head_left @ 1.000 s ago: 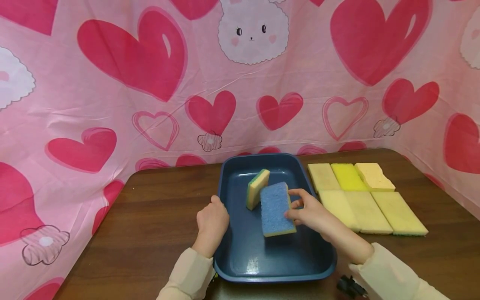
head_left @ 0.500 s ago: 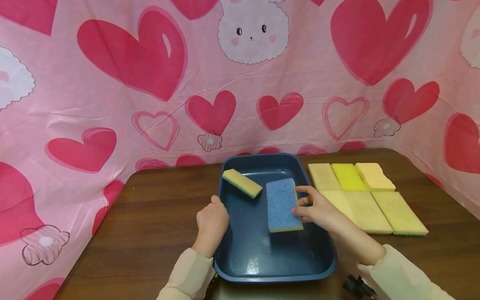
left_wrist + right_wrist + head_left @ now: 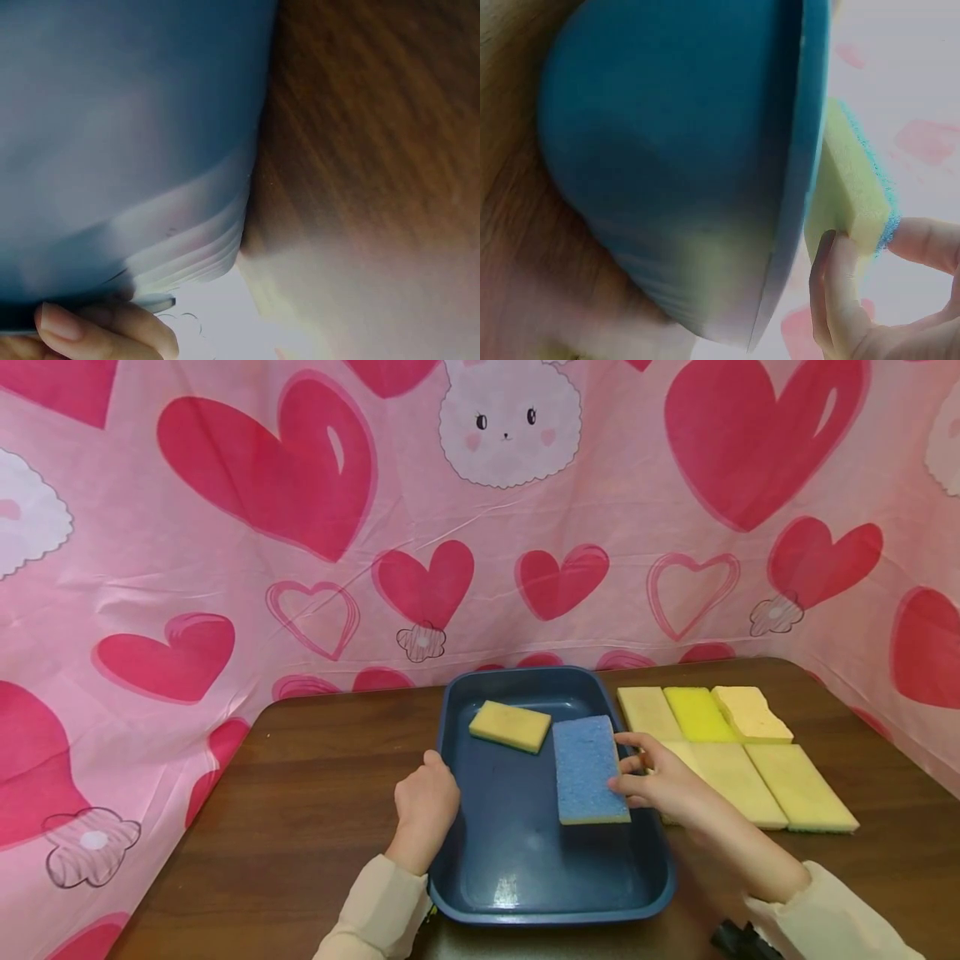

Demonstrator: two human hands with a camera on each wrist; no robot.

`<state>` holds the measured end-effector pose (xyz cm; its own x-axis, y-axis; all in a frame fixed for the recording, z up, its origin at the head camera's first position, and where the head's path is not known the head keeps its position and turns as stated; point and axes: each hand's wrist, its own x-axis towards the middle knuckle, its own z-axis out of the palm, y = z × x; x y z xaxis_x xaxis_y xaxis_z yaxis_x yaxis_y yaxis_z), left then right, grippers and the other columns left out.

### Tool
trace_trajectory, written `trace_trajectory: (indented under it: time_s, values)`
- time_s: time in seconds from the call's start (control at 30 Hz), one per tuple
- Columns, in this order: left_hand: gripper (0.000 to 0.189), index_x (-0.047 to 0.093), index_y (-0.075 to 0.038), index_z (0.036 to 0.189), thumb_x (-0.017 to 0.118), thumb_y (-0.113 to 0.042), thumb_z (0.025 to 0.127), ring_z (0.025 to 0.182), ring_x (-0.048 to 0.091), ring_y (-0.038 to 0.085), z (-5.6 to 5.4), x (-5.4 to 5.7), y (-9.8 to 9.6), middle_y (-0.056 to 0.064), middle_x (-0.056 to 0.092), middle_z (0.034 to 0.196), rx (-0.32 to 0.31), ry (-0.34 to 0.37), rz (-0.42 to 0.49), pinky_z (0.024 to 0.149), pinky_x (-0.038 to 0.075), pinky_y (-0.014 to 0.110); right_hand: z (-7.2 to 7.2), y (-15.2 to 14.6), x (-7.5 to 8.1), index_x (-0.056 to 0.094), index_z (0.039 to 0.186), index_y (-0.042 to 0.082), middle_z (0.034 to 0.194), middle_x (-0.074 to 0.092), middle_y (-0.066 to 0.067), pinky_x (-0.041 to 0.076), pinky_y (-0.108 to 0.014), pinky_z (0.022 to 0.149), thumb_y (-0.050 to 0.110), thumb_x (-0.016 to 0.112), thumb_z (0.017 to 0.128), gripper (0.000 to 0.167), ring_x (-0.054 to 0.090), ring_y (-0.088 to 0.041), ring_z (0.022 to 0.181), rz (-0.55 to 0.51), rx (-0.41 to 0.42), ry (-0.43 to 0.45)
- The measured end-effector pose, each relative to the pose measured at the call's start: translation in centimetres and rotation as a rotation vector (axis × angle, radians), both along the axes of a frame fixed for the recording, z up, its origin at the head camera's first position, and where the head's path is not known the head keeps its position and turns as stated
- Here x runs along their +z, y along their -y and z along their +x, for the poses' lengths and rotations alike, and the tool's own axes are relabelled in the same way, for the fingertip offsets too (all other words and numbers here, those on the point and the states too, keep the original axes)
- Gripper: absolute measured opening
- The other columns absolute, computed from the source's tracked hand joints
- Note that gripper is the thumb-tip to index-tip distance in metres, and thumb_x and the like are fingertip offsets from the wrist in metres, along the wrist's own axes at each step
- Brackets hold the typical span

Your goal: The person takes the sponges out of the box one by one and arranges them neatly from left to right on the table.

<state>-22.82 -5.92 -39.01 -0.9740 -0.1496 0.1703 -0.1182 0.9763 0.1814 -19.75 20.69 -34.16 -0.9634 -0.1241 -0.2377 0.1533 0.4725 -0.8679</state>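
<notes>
A sponge with a blue scouring face and a yellow body [image 3: 588,770] is held up over the right side of a dark blue basin [image 3: 487,881]. My right hand [image 3: 663,777] pinches its right edge, thumb on the blue face and fingers behind, as the right wrist view shows on the sponge [image 3: 855,187]. Inside the basin, toward the back, a yellow sponge with a green underside [image 3: 512,725] lies flat side up. My left hand [image 3: 426,802] grips the basin's left rim; in the left wrist view its curled fingers [image 3: 105,334] sit at that rim.
Right of the basin, several yellow sponges lie side by side in two rows, among them a bright yellow one [image 3: 699,713] and one with an uneven edge [image 3: 750,713]. A pink heart-patterned cloth [image 3: 480,510] hangs behind the wooden table [image 3: 322,760].
The green-backed sponge in the basin has tipped from standing on edge to lying flat. My right hand has carried the blue sponge a little to the right. The left hand stays put.
</notes>
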Motion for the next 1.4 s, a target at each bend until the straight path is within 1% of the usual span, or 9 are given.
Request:
trace_trajectory:
  time_s: [0.13,0.3,0.43,0.6,0.83,0.93,1.1,1.2,1.4]
  values:
    - [0.011,0.05,0.0,0.086,0.049,-0.009,0.093,0.05,0.058,0.024,-0.1,0.1,0.0,0.012,0.055,0.056,0.004,0.017,-0.004,0.049,0.047,0.036,0.2,-0.7,-0.1,0.018,0.146,-0.004,0.112,0.048,-0.021,0.055,-0.039,0.086,0.014,0.06,0.09,0.073,0.055,-0.019,0.093,0.009,0.003,-0.014]
    - [0.01,0.049,-0.001,0.084,0.048,-0.007,0.092,0.051,0.059,0.025,-0.1,0.1,0.0,0.013,0.055,0.056,0.001,0.008,0.005,0.049,0.047,0.036,0.5,-1.5,-0.2,0.018,0.146,-0.004,0.115,0.048,-0.024,0.056,-0.038,0.085,0.015,0.059,0.09,0.072,0.056,-0.017,0.091,0.019,0.009,-0.028]
    - [0.011,0.048,-0.001,0.083,0.049,-0.007,0.092,0.051,0.058,0.025,-0.1,0.0,0.0,0.013,0.055,0.056,0.002,0.01,0.009,0.049,0.046,0.036,0.6,-2.1,-0.3,0.016,0.146,-0.006,0.115,0.048,-0.025,0.056,-0.037,0.083,0.014,0.058,0.091,0.072,0.057,-0.015,0.089,0.009,0.011,-0.023]
    - [0.01,0.05,0.0,0.085,0.049,-0.008,0.092,0.052,0.06,0.026,0.0,0.1,0.0,0.014,0.057,0.057,0.003,0.004,0.004,0.05,0.047,0.037,0.7,-2.8,-0.3,0.014,0.146,-0.006,0.118,0.048,-0.027,0.056,-0.038,0.085,0.015,0.057,0.091,0.073,0.057,-0.015,0.091,0.018,0.015,-0.011]
    - [0.009,0.05,-0.001,0.085,0.049,-0.007,0.091,0.051,0.059,0.025,0.0,0.0,0.1,0.013,0.055,0.056,0.001,-0.01,0.007,0.049,0.047,0.037,1.0,-4.2,-0.6,0.013,0.147,-0.006,0.117,0.048,-0.025,0.056,-0.032,0.081,0.014,0.057,0.093,0.073,0.059,-0.013,0.088,0.003,0.002,-0.016]
    - [0.008,0.05,-0.001,0.085,0.05,-0.007,0.091,0.05,0.058,0.025,0.1,0.0,0.0,0.012,0.055,0.056,0.001,-0.012,0.003,0.049,0.046,0.036,1.1,-4.8,-0.6,0.013,0.147,-0.006,0.117,0.049,-0.025,0.056,-0.031,0.08,0.015,0.056,0.093,0.072,0.059,-0.012,0.089,0.019,-0.005,-0.023]
    - [0.009,0.05,-0.001,0.085,0.05,-0.007,0.091,0.048,0.056,0.023,0.1,0.1,-0.1,0.011,0.052,0.054,0.0,-0.006,-0.008,0.048,0.045,0.034,1.3,-5.8,-0.8,0.012,0.147,-0.008,0.117,0.05,-0.024,0.055,-0.024,0.076,0.014,0.055,0.094,0.071,0.058,-0.008,0.087,0.022,-0.006,-0.031]
    - [0.009,0.05,-0.001,0.084,0.05,-0.007,0.091,0.047,0.056,0.023,0.2,0.0,-0.1,0.011,0.052,0.053,-0.002,-0.018,-0.02,0.047,0.045,0.034,1.4,-6.3,-0.9,0.011,0.146,-0.008,0.118,0.05,-0.025,0.054,-0.022,0.074,0.014,0.053,0.095,0.071,0.057,-0.006,0.087,0.023,-0.002,-0.032]
    - [0.011,0.049,-0.002,0.081,0.052,-0.007,0.09,0.047,0.057,0.024,0.2,-0.1,-0.2,0.011,0.053,0.051,-0.003,-0.07,-0.039,0.047,0.045,0.034,1.7,-7.1,-1.0,0.009,0.146,-0.008,0.121,0.046,-0.028,0.053,-0.021,0.073,0.016,0.052,0.096,0.071,0.057,-0.005,0.088,0.01,-0.005,-0.026]
